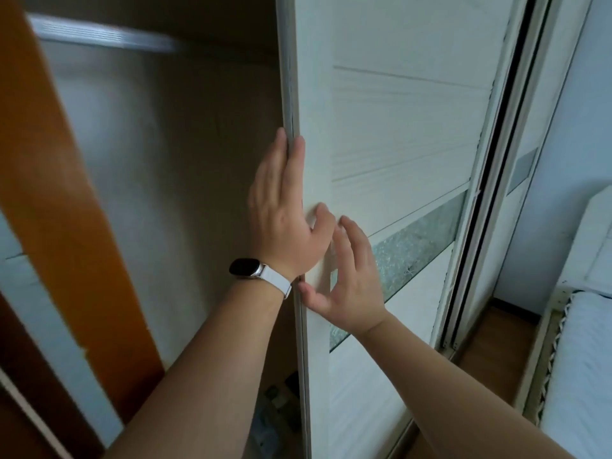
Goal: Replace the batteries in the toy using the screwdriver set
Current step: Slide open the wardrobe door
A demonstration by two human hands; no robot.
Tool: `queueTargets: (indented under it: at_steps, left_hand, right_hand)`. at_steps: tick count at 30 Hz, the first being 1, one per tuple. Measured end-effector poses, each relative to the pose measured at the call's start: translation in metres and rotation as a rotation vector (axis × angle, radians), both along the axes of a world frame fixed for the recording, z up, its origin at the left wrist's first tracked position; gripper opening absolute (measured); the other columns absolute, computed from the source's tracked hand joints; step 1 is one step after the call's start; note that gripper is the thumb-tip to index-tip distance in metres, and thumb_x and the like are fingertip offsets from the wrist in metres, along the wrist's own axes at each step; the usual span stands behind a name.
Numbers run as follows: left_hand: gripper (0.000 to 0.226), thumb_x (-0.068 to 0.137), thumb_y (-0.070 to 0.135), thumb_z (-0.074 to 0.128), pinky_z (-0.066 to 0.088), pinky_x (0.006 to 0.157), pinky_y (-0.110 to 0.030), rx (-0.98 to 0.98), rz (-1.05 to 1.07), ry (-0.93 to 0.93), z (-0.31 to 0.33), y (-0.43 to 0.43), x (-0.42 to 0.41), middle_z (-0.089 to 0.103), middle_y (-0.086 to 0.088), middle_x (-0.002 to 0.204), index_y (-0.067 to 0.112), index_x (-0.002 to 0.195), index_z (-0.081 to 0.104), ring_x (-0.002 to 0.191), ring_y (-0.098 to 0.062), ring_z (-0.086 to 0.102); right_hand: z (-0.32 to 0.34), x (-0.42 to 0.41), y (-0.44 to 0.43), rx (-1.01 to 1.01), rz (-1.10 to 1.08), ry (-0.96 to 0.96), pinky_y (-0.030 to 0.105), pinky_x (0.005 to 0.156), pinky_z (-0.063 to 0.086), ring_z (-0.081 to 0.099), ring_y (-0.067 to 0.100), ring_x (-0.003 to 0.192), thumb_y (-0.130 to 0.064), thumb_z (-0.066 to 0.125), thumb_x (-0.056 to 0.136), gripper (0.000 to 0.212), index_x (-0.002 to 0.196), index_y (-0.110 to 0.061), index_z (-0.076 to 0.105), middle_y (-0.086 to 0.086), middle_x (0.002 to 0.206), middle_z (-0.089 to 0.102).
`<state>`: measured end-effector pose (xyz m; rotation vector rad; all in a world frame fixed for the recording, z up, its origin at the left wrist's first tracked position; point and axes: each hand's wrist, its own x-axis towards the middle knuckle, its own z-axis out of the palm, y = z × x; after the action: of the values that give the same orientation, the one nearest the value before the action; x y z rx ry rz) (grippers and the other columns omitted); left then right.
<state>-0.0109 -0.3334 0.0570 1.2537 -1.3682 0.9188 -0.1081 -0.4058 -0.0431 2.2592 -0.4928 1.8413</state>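
Open-fingered, empty, left hand (281, 220) and right hand (351, 279) are pressed on the white sliding wardrobe door (397, 127), left nearest its upright edge.

Nothing here can be read: no text, label, brand, number or sign. The smartwatch (244, 267) screen is dark and blank. The white sliding door (397, 127) carries only plain horizontal grooves and a strip of patterned glass (414, 243), with no lettering on either.
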Motion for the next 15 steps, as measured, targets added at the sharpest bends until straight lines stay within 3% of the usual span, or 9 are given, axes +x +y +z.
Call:
queueTargets:
  at_steps: [8, 12, 15]
  left_hand:
    - [0.076, 0.080, 0.015, 0.059, 0.031, 0.118, -0.046, -0.004, -0.120, -0.022, -0.001, -0.054, -0.015, 0.028, -0.029, 0.156, 0.001, 0.147, 0.026, 0.146, -0.037, 0.031]
    - [0.075, 0.082, 0.019, 0.056, 0.025, 0.120, -0.040, -0.006, -0.137, -0.037, 0.000, -0.091, -0.027, 0.025, -0.029, 0.156, 0.004, 0.147, 0.023, 0.147, -0.038, 0.027]
    - [0.077, 0.083, 0.025, 0.058, 0.026, 0.120, -0.043, 0.037, -0.123, -0.095, 0.001, -0.120, -0.031, 0.024, -0.030, 0.156, 0.004, 0.148, 0.022, 0.147, -0.040, 0.025]
  right_hand:
    - [-0.002, -0.017, -0.048, 0.026, 0.009, 0.035, 0.054, 0.099, 0.045, 0.045, 0.044, 0.130, -0.054, 0.065, 0.078, 0.083, 0.135, 0.001, 0.044, 0.032, 0.135, 0.049]
    - [-0.003, -0.030, -0.085, 0.055, -0.020, 0.089, 0.054, 0.101, 0.043, 0.043, 0.043, 0.132, -0.060, 0.055, 0.083, 0.081, 0.130, 0.006, 0.056, 0.030, 0.134, 0.051]
    - [0.000, -0.044, -0.112, 0.060, -0.046, 0.104, 0.052, 0.100, 0.044, 0.045, 0.042, 0.132, -0.061, 0.052, 0.084, 0.081, 0.131, 0.005, 0.055, 0.030, 0.134, 0.052]
